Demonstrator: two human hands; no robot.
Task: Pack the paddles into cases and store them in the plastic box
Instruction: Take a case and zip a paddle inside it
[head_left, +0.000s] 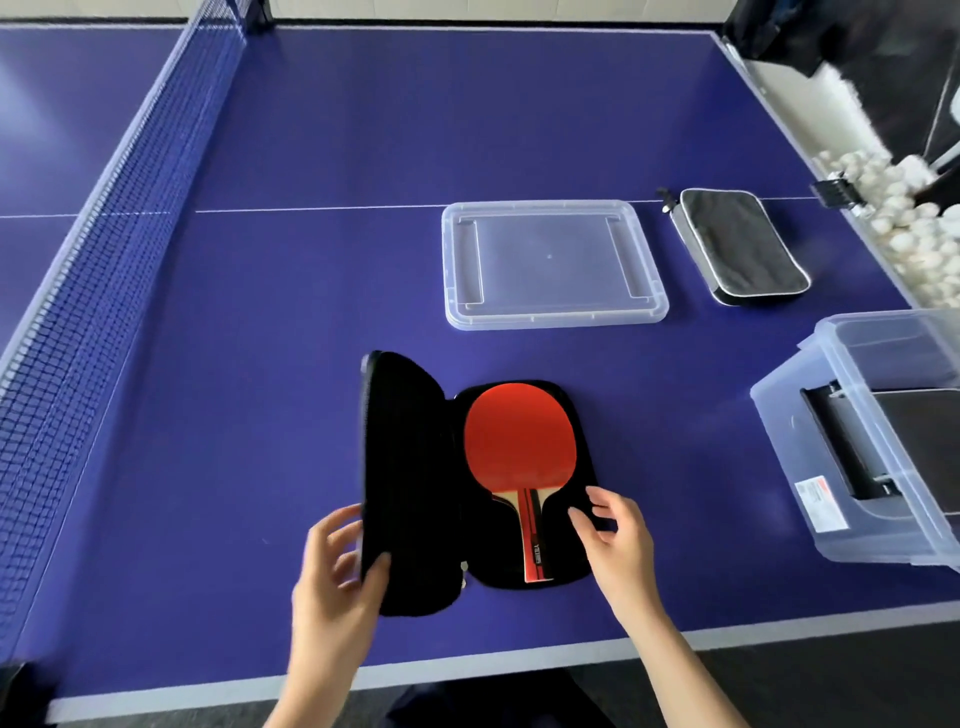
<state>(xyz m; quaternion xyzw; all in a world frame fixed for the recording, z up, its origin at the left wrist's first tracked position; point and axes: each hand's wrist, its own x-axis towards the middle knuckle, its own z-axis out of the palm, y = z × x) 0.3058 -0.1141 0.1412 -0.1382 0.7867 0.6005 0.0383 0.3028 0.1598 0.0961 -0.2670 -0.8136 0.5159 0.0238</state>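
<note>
Our left grip (340, 564) pinches the soft black case (410, 483) flap; our relaxed right grip (615, 540) rests beside the red paddle (519, 441).

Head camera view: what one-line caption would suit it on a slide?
Left hand lifts the flap of an open black case holding a red paddle, clear lid and plastic box nearby.

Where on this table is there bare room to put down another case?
Widest bare patch: between the net and the lid, and beyond the lid. A smaller one lies between the open case and the box. Crowded: the right edge, with the zipped case and the box.
</note>
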